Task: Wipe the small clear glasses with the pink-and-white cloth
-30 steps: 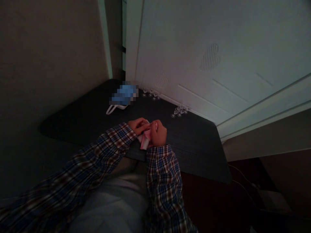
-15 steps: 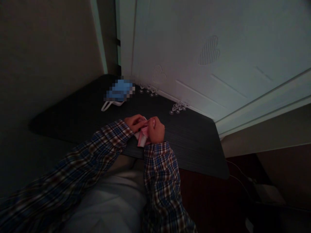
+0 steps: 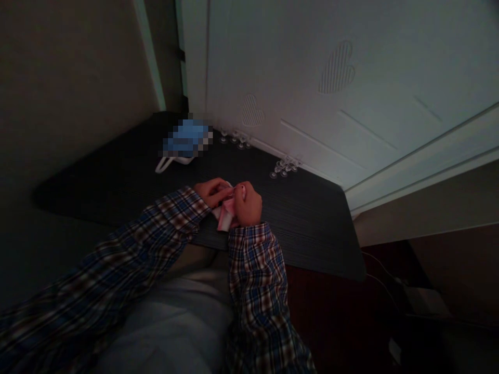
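Observation:
Both hands are close together above the near part of a dark table. Between them is a small pink and white piece, soft and crumpled like cloth or a wrapper; its exact kind is too dim to tell. My left hand is closed on its left side, fingers bent inward. Fingers curled into a fist, my right hand grips the piece from the right. One end of the piece hangs down below the fingers, and the rest is hidden by the hands.
At the back left of the table lies a blurred blue-screened device on a white base with a loop handle. Clear, small round-ended pieces stand in two clusters along the white panel with embossed hearts. White cables hang past the right edge.
The whole view has shifted slightly, so the table and hands appear a little higher and to the left. Both hands keep their hold on the pink and white piece.

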Demonstrator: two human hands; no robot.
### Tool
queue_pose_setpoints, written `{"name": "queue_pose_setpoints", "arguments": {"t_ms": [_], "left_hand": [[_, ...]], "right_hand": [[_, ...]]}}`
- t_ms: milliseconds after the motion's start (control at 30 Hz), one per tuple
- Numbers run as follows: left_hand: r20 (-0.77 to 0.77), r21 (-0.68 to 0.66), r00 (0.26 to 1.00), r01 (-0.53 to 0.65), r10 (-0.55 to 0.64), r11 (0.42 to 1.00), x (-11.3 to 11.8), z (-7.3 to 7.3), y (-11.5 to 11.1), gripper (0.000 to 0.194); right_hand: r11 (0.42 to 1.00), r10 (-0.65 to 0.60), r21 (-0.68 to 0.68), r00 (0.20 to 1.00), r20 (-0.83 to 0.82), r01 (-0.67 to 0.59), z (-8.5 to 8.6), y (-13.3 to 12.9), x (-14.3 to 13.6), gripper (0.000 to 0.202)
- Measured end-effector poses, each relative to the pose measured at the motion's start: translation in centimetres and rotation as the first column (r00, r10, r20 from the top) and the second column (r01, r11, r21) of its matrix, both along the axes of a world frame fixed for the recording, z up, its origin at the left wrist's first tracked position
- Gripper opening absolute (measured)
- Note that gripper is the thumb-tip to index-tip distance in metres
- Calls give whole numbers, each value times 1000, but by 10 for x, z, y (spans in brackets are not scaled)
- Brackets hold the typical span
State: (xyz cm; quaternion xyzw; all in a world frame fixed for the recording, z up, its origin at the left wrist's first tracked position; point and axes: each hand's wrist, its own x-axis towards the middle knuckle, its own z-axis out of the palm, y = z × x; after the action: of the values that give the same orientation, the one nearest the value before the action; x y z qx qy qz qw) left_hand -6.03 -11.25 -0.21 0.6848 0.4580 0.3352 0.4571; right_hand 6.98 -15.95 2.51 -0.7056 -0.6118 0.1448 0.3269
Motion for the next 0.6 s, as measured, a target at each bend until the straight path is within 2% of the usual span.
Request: {"name": "queue_pose_setpoints", "arguments": {"t_ms": [600], "left_hand": [[48, -60, 999, -16, 19, 998, 1, 4, -2, 40]], "right_hand": [[999, 6, -33, 1000, 15, -6, -1, 0, 1, 34]]}}
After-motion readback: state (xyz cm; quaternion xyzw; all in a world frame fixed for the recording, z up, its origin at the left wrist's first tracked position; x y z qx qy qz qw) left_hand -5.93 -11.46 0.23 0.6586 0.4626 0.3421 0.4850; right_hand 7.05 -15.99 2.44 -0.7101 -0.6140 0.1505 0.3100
